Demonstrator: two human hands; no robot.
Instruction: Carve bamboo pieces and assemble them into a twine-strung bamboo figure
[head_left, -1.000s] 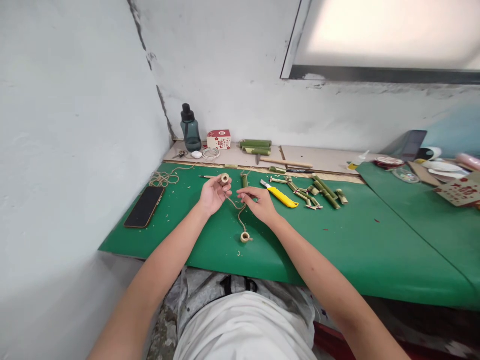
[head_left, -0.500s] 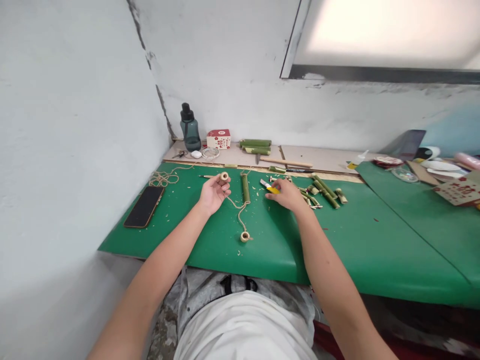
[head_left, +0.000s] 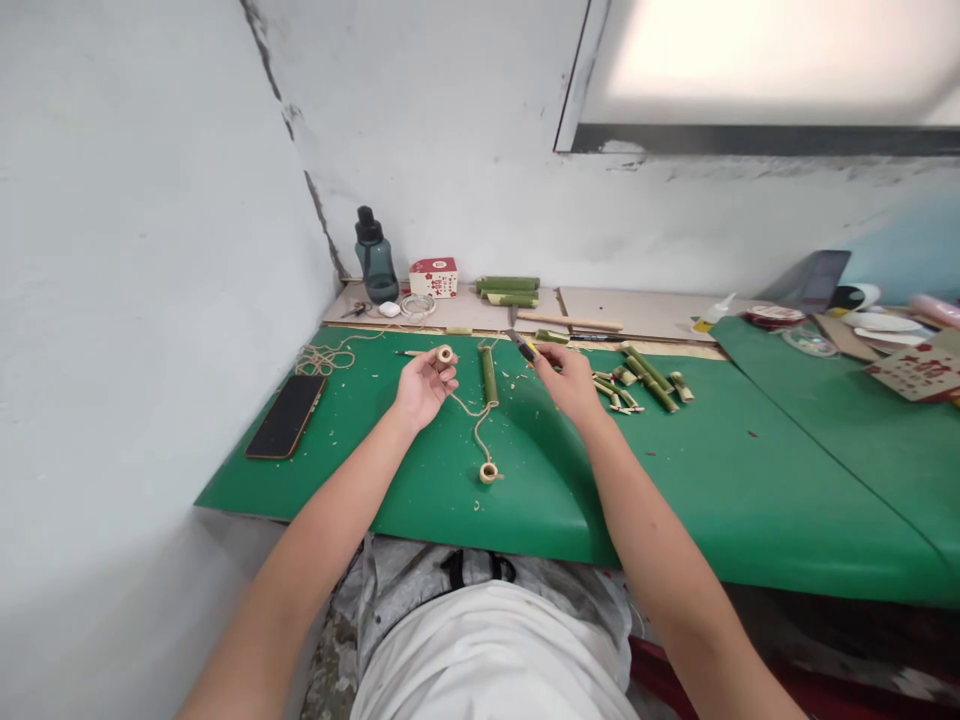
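My left hand (head_left: 426,388) is closed on a small hollow bamboo ring (head_left: 445,355), its opening facing me. My right hand (head_left: 564,375) grips a yellow and black utility knife (head_left: 527,349), its blade pointing left and away from me. Between the hands a green bamboo tube (head_left: 488,376) lies on the green mat (head_left: 420,490). Twine (head_left: 478,430) runs from near my left hand past the tube's near end to a second bamboo ring (head_left: 489,472) closer to me. Pale shavings are scattered around the tube.
Cut bamboo pieces (head_left: 651,380) lie right of my right hand. A phone (head_left: 286,416) and loose twine (head_left: 324,358) are at the left. Along the back stand a water bottle (head_left: 376,258), a red-and-white box (head_left: 433,277), bamboo lengths (head_left: 508,291) and a hammer (head_left: 566,321).
My right hand has lifted the utility knife off the mat area and turned it, bringing it slightly left and away from me. My left hand stays nearly still with its ring.
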